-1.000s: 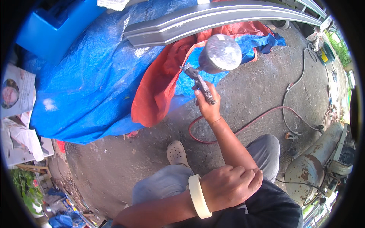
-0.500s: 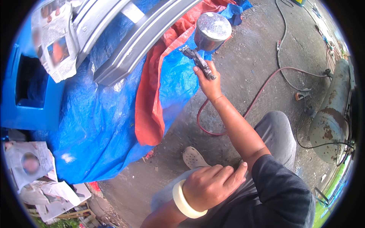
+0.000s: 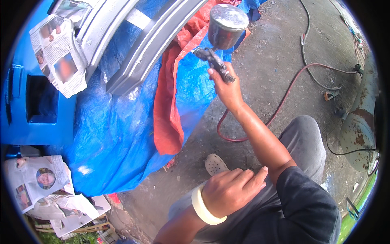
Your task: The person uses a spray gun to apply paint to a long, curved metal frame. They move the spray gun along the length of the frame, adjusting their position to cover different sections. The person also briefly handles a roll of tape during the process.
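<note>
A paint spray gun [image 3: 217,67] with a round silver cup [image 3: 227,26] on top is gripped in my right hand [image 3: 228,85], fingers wrapped round its handle. Its nozzle points left, toward the lower end of a silver-grey ridged panel [image 3: 152,44] that lies a little way off. My left hand [image 3: 229,193], with a pale band on the wrist, is held in front of my body. Its fingers are loosely bent, the index finger reaching out, and nothing shows in them; the thumb is hidden.
Blue tarp [image 3: 113,150] with a red fold [image 3: 168,126] lies under the panels. Newspaper sheets [image 3: 61,61] cover parts beside a blue painted body part [image 3: 53,132]. A red hose [image 3: 280,103] loops over the concrete near a rusty tank [image 3: 359,126].
The whole view has shifted slightly, with the tarp and newspapers now farther right. My right hand still holds the spray gun near the panel's end; my left hand keeps its pose.
</note>
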Available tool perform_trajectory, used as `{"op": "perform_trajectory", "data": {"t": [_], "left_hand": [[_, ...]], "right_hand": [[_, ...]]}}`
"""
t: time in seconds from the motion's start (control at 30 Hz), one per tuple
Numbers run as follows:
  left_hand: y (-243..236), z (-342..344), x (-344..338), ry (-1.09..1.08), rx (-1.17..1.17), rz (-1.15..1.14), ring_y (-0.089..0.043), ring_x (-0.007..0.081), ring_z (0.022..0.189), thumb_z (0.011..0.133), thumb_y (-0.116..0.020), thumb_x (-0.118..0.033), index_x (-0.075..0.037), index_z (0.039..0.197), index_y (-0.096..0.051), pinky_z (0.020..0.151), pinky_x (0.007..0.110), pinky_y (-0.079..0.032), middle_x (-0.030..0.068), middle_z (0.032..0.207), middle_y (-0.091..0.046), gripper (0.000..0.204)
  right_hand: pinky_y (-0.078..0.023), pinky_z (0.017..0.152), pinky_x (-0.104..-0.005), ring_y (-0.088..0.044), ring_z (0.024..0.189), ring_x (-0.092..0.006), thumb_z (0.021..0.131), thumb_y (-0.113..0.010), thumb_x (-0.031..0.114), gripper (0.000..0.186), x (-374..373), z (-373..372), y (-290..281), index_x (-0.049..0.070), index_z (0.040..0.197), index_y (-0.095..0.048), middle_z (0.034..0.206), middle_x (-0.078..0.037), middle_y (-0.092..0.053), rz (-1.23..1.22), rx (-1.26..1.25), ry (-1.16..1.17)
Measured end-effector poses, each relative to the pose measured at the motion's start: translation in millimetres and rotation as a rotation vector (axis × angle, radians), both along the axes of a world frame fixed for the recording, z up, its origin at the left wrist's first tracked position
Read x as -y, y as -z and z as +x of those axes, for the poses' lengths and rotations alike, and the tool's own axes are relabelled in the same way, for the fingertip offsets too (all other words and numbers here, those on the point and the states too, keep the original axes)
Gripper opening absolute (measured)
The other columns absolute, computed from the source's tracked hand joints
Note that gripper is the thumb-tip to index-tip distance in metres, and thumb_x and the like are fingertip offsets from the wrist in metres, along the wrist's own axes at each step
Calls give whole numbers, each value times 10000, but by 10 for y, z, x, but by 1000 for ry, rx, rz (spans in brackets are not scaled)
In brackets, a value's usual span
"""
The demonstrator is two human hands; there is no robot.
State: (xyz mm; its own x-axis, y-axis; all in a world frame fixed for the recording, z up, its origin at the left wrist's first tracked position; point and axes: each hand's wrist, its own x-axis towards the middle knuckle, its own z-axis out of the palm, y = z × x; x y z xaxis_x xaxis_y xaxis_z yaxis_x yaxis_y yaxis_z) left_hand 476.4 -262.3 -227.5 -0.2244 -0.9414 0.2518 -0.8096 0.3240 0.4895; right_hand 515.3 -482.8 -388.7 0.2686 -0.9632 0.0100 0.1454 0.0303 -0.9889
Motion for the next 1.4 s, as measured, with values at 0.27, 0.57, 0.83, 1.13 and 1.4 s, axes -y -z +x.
{"op": "perform_trajectory", "data": {"t": [0.27, 0.57, 0.83, 1.13, 1.4], "left_hand": [[-3, -26, 5, -12, 13, 2, -621, 148, 647, 914, -790, -220, -48, 1238, -716, 580, 301, -517, 2, 765, -561, 374], [-42, 4, -107, -86, -54, -105, -634, 149, 647, 896, -808, -213, -65, 1248, -741, 600, 301, -527, -11, 781, -585, 388], [-120, -58, -184, -107, -58, -153, -677, 140, 754, 902, -664, -156, -56, 1216, -700, 644, 284, -567, 9, 866, -643, 331], [-105, -67, -147, -99, -67, -189, -694, 165, 792, 889, -646, -139, -46, 1231, -691, 685, 302, -582, 27, 880, -651, 357], [-177, 0, -120, -49, -75, -157, -644, 144, 706, 906, -749, -190, -50, 1203, -715, 619, 291, -548, 7, 808, -587, 330]], "right_hand": [[-555, 779, -417, -741, 890, -253, 1000, -769, 305, 375, -965, 42, -525, 58, 1249, -637, 959, -164, -749, -159, -113, -426], [-552, 806, -527, -717, 991, -480, 1015, -739, 308, 433, -1169, 194, -962, 47, 1291, -532, 1079, -250, -734, -164, -165, -260], [-531, 755, -570, -691, 954, -525, 1015, -732, 268, 369, -1421, 602, -1164, 42, 1183, -493, 1007, -287, -716, -155, -129, -389], [-516, 762, -627, -675, 913, -558, 1021, -704, 346, 416, -1570, 1117, -1292, 18, 1141, -479, 1035, -321, -707, -355, -162, -465], [-536, 747, -532, -702, 924, -529, 1005, -750, 366, 437, -645, 246, -1309, 21, 1181, -546, 915, -314, -722, -277, -183, -333]]}}
